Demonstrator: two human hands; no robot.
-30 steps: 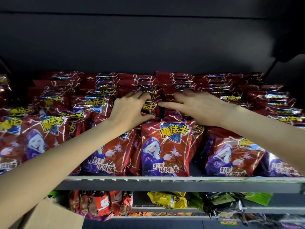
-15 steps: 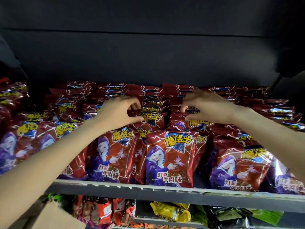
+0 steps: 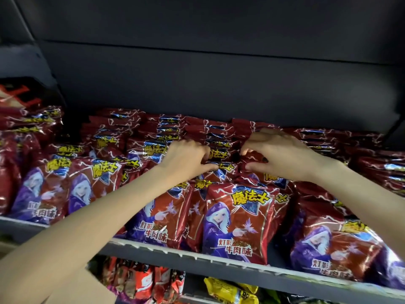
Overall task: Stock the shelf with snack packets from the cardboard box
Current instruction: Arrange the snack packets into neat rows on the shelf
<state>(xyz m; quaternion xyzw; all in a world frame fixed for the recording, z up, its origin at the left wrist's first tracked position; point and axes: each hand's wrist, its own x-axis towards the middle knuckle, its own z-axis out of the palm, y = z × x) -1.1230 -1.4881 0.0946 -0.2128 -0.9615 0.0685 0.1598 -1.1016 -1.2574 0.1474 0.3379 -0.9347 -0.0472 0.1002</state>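
Note:
Red and purple snack packets (image 3: 238,222) fill the grey shelf (image 3: 197,258) in upright rows, with flatter stacks behind. My left hand (image 3: 186,159) reaches into the middle row, and its curled fingers and thumb pinch the top edge of a packet (image 3: 221,166). Just to the right, my right hand (image 3: 282,154) pinches the crumpled red top of a neighbouring packet (image 3: 252,157) between thumb and fingers. A tan corner of the cardboard box (image 3: 98,290) shows under my left forearm.
A dark back panel and the underside of the upper shelf (image 3: 219,73) close in above the packets. A lower shelf holds red packets (image 3: 149,281) and yellow packets (image 3: 230,292). More red packets (image 3: 24,119) are piled at the far left.
Both hands went from lying fairly flat on the packets to curling and pinching packet tops in the middle row. The view has dropped lower on the shelf.

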